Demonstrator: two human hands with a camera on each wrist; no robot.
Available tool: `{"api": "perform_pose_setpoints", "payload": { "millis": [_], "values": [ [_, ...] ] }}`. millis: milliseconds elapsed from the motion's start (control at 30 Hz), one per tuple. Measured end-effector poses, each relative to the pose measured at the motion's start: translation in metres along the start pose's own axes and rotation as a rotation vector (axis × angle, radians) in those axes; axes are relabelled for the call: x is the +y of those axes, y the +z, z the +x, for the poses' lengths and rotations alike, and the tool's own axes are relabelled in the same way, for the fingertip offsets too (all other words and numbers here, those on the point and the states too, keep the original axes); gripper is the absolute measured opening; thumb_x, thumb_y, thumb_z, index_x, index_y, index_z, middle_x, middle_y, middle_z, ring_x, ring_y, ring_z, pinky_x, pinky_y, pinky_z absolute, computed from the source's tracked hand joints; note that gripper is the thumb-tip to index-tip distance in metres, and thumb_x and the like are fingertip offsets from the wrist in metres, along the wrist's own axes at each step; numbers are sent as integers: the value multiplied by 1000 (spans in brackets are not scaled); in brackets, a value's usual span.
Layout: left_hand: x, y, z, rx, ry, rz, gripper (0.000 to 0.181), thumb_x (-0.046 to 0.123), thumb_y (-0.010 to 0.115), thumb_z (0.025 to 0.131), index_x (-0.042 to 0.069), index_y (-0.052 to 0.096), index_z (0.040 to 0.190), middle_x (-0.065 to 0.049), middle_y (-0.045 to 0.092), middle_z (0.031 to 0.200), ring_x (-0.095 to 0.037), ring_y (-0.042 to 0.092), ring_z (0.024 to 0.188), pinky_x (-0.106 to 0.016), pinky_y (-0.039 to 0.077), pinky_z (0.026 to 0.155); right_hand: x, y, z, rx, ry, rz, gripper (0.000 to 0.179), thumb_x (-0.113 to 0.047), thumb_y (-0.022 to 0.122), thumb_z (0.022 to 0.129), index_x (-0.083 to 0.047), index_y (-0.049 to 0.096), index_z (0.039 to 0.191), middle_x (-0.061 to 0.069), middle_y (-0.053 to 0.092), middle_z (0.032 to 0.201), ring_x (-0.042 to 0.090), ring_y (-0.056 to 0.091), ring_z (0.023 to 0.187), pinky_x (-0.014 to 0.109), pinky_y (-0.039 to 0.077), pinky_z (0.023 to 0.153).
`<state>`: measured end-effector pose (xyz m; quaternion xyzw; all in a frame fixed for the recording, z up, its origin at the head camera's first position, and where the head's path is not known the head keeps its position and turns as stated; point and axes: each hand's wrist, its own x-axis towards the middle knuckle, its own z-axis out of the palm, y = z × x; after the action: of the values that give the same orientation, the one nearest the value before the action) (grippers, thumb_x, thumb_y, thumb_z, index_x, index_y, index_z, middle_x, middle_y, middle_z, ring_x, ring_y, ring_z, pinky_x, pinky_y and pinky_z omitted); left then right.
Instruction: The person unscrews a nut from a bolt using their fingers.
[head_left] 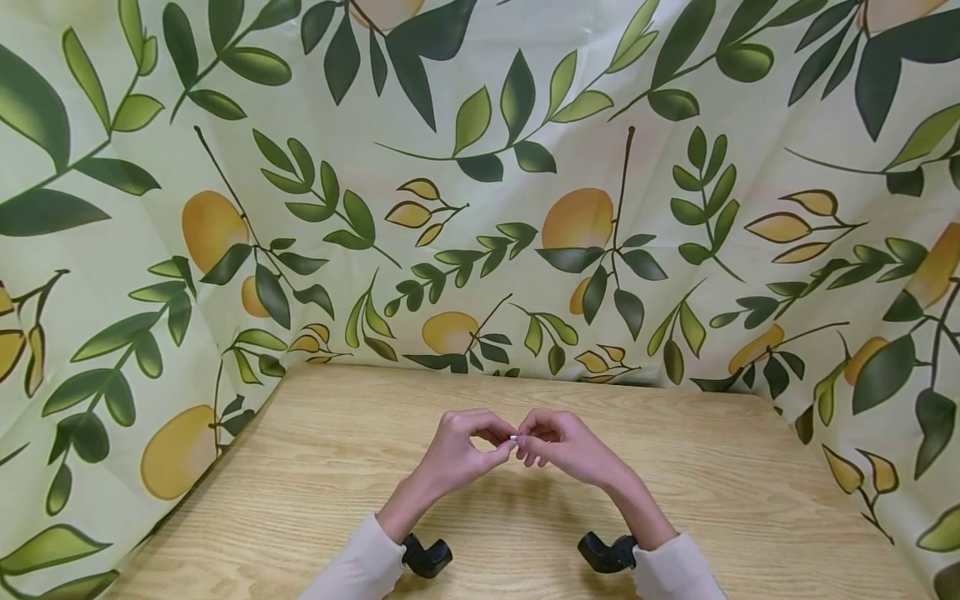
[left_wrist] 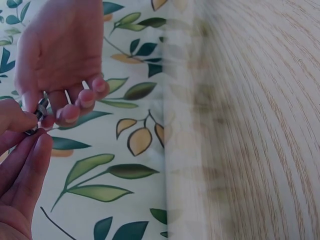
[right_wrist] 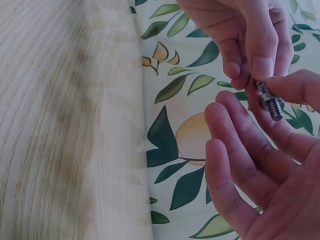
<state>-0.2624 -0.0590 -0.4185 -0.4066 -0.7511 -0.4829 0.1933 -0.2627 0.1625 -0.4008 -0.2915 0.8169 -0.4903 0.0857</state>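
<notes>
In the head view, my left hand [head_left: 459, 454] and right hand [head_left: 573, 450] meet above the table, fingertips close together around a small metal bolt [head_left: 513, 437]. The right wrist view shows the bolt [right_wrist: 275, 110] as a short silver threaded rod with a nut [right_wrist: 266, 97] partway along it. Thumb and fingers of the left hand [right_wrist: 257, 37] pinch one end. At the nut, the right hand [right_wrist: 270, 185] pinches with thumb and index finger; its other fingers stay loosely extended. Fingertips hide part of the bolt [left_wrist: 42, 107] in the left wrist view.
A light wood-grain table [head_left: 315, 467] lies under both hands. Behind it and at its sides hangs a cloth [head_left: 480, 275] printed with leaves and orange fruit. Black wrist devices [head_left: 427, 557] sit at both cuffs.
</notes>
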Motion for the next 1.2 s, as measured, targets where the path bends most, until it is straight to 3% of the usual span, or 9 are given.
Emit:
{"api": "perform_pose_setpoints", "payload": {
  "millis": [167,400,533,733,967,1200],
  "values": [
    [1,0,0,-6,3,3,13,-3,77,86,6,80,94,-6,80,88,-9,75,75,-21,64,71,-1,3,-1,46,-25,-7,8,-10,66,97,-5,64,103,13,71,93,15,70,79,33,62,69],
    [-1,1,-1,-11,0,-3,13,-3,77,85,5,79,95,-7,80,88,-9,75,75,-21,64,71,3,5,-1,49,-43,1,20,-9,71,94,-2,60,109,14,74,92,16,70,78,26,59,68],
    [-3,2,-2,-10,11,-1,12,-3,76,86,6,79,94,-7,79,87,-9,75,74,-21,64,70,3,3,-2,22,-6,17,23,-17,65,99,0,63,114,14,74,93,19,70,78,31,61,68],
    [-4,0,-1,-1,16,5,13,-3,75,87,7,80,94,-6,79,86,-10,75,74,-20,64,70,-1,0,0,-19,26,22,30,-23,50,108,2,67,105,16,73,92,20,70,79,31,61,70],
    [-2,-1,0,-7,4,0,14,-4,76,85,6,79,95,-6,80,88,-10,75,75,-20,64,72,-3,0,1,24,0,-7,12,-10,61,98,-2,64,107,14,73,92,17,71,78,34,62,68],
    [-2,1,0,-7,4,-10,13,-4,77,85,5,79,95,-6,80,88,-9,75,76,-20,64,71,0,3,0,48,-41,12,18,-4,70,93,1,58,106,21,73,89,19,70,76,28,59,65]
  ]
}}
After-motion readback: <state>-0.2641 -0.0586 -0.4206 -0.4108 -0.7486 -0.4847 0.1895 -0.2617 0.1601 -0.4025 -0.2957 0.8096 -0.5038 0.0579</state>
